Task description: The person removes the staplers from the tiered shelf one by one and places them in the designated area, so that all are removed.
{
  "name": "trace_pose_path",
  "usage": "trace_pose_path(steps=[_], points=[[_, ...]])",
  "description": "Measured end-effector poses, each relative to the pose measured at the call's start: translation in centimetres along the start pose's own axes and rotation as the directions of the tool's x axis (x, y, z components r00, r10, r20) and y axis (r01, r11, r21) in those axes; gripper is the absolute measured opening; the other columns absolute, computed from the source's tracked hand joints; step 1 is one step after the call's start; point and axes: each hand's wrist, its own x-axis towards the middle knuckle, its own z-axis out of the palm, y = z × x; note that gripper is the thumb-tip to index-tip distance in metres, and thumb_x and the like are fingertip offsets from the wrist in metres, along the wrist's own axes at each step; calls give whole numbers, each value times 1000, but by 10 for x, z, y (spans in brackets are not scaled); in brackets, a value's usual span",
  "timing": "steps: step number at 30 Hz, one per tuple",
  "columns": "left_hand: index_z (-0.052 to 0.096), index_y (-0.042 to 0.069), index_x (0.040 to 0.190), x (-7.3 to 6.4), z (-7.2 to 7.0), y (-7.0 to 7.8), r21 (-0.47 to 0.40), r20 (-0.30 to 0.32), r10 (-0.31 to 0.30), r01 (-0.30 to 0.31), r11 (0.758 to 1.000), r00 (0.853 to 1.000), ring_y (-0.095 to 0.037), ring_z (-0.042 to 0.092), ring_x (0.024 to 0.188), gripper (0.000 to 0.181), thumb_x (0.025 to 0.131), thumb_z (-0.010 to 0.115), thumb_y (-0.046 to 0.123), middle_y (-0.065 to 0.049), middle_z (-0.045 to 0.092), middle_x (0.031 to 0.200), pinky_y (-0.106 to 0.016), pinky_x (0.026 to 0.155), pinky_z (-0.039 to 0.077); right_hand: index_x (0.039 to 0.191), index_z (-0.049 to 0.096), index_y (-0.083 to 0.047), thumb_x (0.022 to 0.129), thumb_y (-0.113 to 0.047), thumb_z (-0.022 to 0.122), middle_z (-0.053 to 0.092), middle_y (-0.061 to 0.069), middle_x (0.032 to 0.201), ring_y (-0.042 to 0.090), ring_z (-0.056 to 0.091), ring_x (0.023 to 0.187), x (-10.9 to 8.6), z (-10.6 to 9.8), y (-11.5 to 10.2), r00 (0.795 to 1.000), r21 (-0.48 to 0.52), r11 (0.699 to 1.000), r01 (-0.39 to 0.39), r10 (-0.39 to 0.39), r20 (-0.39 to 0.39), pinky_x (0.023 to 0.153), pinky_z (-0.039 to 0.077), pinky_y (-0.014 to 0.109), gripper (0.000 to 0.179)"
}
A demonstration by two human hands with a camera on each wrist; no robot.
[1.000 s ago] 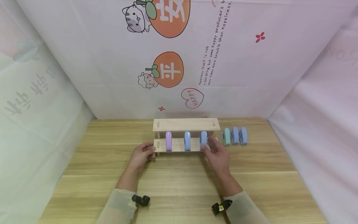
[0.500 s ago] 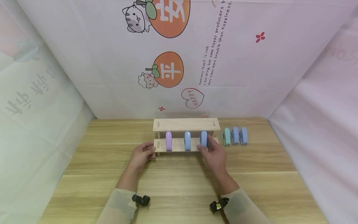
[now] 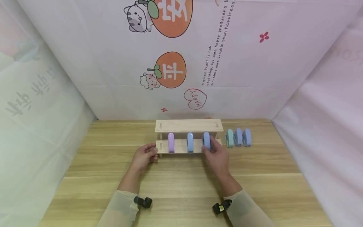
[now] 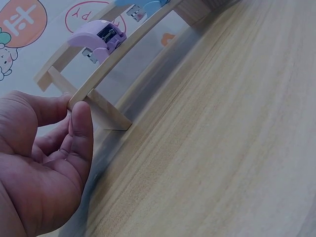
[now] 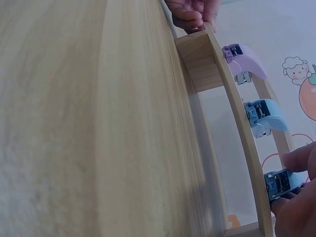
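A two-tier wooden rack stands on the table, bearing three small staplers on its lower tier: a purple stapler, a light blue stapler in the middle and a blue stapler at the right. My left hand pinches the left end of that tier between thumb and fingers; the left wrist view shows the thumb on top of the board edge. My right hand grips the rightmost blue stapler, thumb at its left front and fingers along its right side. In the right wrist view, this stapler is partly covered by the fingers.
Right of the rack, a mint green stapler and two blue staplers, one in the middle and one outermost, stand side by side on the wooden table. The rack's upper tier lies behind, near a printed cloth backdrop.
My right hand has shifted slightly left, its thumb now closer round the front of the rightmost blue stapler, whose front end has turned a little. The left hand has stayed on the rack.
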Motion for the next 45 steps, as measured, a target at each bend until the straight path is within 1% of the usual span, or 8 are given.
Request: trace_pose_path(steps=[8, 10, 15, 22, 29, 34, 41, 45], points=[[57, -3, 139, 1, -1, -1, 3, 10, 5, -5, 1000, 1000, -20, 64, 89, 42, 100, 69, 6, -12, 64, 111, -26, 76, 63, 149, 53, -8, 96, -16, 73, 55, 14, 150, 28, 54, 137, 1, -1, 1, 1000, -41, 999, -5, 6, 5, 104, 53, 31, 57], [56, -3, 139, 2, -1, -1, 7, 12, 10, -10, 1000, 1000, -19, 64, 89, 43, 100, 69, 7, -12, 64, 111, -26, 77, 63, 149, 53, -7, 97, -16, 73, 55, 15, 149, 29, 54, 137, 1, -2, 1, 1000, -46, 999, -5, 5, 5, 104, 53, 32, 56], [57, -3, 138, 1, -1, -2, -6, 5, 7, -7, 1000, 1000, -20, 64, 88, 42, 99, 69, 5, -13, 64, 110, -26, 76, 63, 148, 54, -7, 96, -14, 73, 56, 17, 147, 31, 55, 136, 0, -3, 1, 1000, -42, 999, 3, -3, -7, 103, 54, 33, 55], [59, -3, 137, 0, 2, -2, -20, -12, 6, -7, 1000, 1000, -20, 65, 87, 40, 99, 69, 4, -13, 65, 109, -27, 74, 63, 147, 55, -6, 96, -12, 74, 57, 16, 147, 30, 55, 135, 0, -7, 5, 1000, -13, 1000, 14, -15, -17, 102, 54, 32, 55], [59, -4, 137, 1, 2, -2, 28, -33, 36, -35, 999, 999, -22, 67, 88, 41, 99, 70, 8, -16, 66, 114, -28, 75, 64, 145, 57, -4, 95, -14, 75, 58, 17, 145, 31, 57, 133, -2, -13, 4, 999, -9, 1000, 21, -21, -35, 102, 54, 32, 54], [60, -4, 137, 0, 3, -2, 43, -37, 45, -44, 998, 998, -23, 67, 88, 40, 100, 69, 7, -16, 66, 114, -27, 75, 63, 143, 59, -4, 94, -11, 77, 58, 16, 144, 31, 58, 133, -4, -18, 4, 996, -11, 998, 54, -54, -66, 101, 53, 29, 53], [62, -1, 136, -3, 4, -1, 58, -51, 45, -42, 997, 998, -25, 68, 88, 37, 100, 69, 8, -14, 66, 111, -27, 74, 63, 143, 60, -6, 94, -9, 77, 60, 16, 142, 29, 59, 132, -4, -24, 9, 993, 3, 996, 90, -89, -77, 99, 53, 26, 52], [62, -2, 136, -3, 5, -1, 55, -54, 45, -42, 998, 997, -24, 68, 87, 38, 100, 69, 8, -14, 66, 111, -27, 74, 63, 141, 61, -6, 94, -9, 77, 61, 17, 141, 30, 59, 131, -4, -27, 9, 991, -12, 995, 102, -103, -87, 98, 54, 26, 50]])
